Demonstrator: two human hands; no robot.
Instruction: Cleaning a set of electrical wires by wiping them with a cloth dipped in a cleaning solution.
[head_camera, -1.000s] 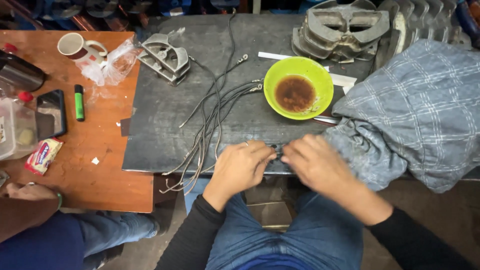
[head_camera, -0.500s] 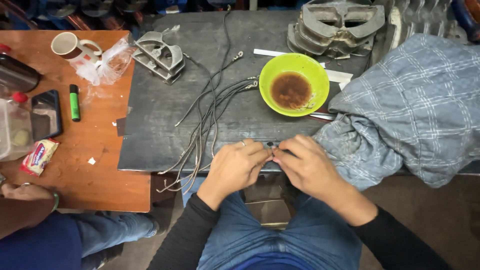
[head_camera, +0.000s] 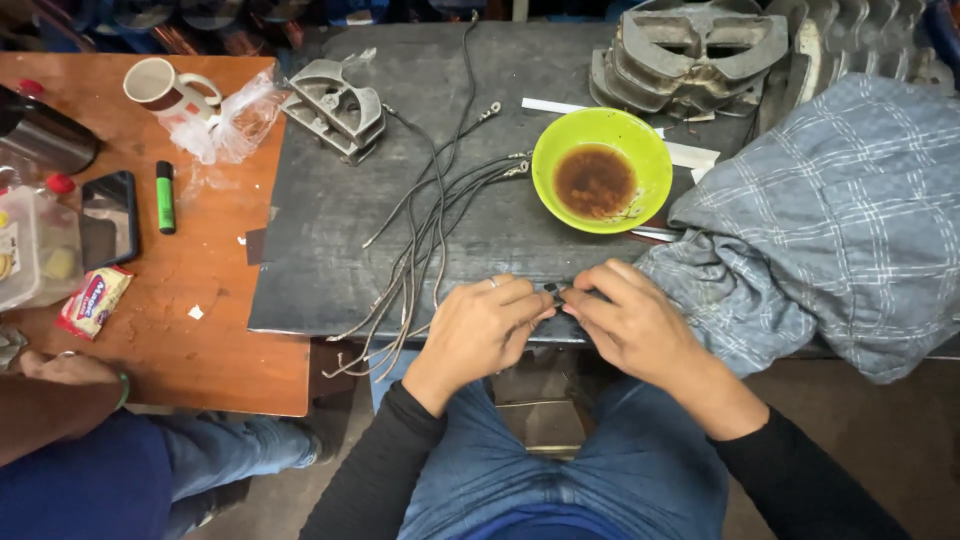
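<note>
Your left hand (head_camera: 487, 325) and right hand (head_camera: 625, 320) pinch a small dark piece (head_camera: 553, 291); wires (head_camera: 420, 235) lie left, green bowl (head_camera: 601, 170) far, cloth (head_camera: 830, 220) right on the dark table (head_camera: 320, 240).

left: wire bundle (head_camera: 420, 240) sprawls beside hands | right: checked cloth (head_camera: 830, 230) crowds close | ahead: green bowl (head_camera: 601, 170) blocks | open: bare counter (head_camera: 330, 260) far left

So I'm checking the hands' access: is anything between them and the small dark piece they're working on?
Nothing visible: the left hand and right hand pinch the small dark piece directly at the table edge.
</note>
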